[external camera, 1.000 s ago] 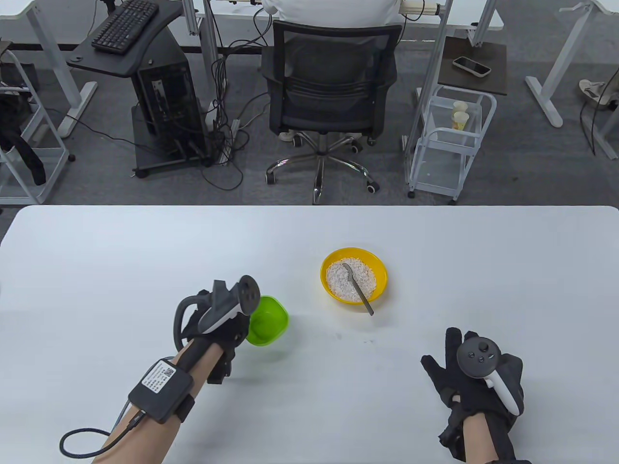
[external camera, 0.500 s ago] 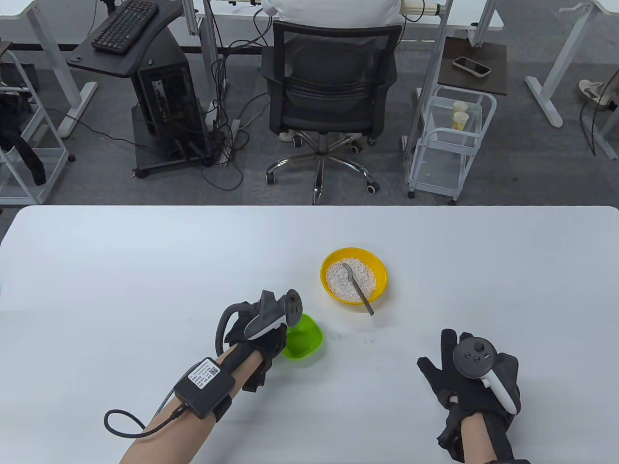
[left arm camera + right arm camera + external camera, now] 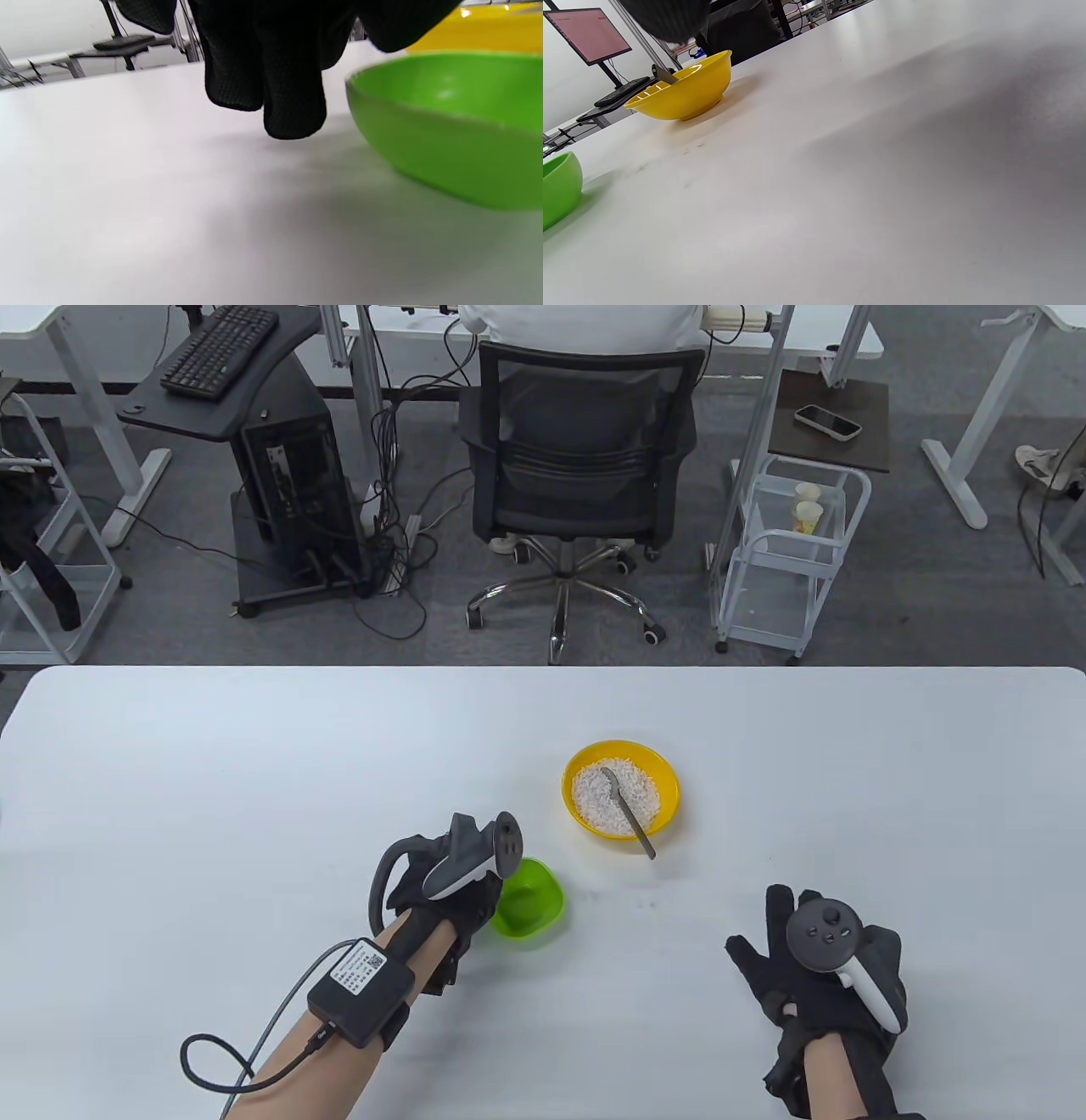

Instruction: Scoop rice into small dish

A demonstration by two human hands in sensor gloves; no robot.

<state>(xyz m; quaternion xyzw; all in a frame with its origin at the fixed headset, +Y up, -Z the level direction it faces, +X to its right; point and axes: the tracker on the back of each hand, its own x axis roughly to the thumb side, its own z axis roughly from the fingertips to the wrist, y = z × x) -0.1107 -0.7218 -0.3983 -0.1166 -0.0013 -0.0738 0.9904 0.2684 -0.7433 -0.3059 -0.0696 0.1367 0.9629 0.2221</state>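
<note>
The rice (image 3: 616, 795) sits unscooped in the yellow bowl (image 3: 670, 793) mid-table, spoon (image 3: 626, 811) resting in it; the green dish (image 3: 530, 899) nearer the front edge looks empty. The left hand (image 3: 441, 882) is at its rim, grip unclear; the right hand (image 3: 819, 976) lies spread, holding nothing.

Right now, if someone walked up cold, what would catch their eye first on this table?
Probably the yellow bowl of white rice near the table's middle, with a metal spoon lying in it, handle over the near rim. Next, the small green dish nearer the person, with the gloved left hand at its left side. The right hand lies spread flat, apart from both.
</note>
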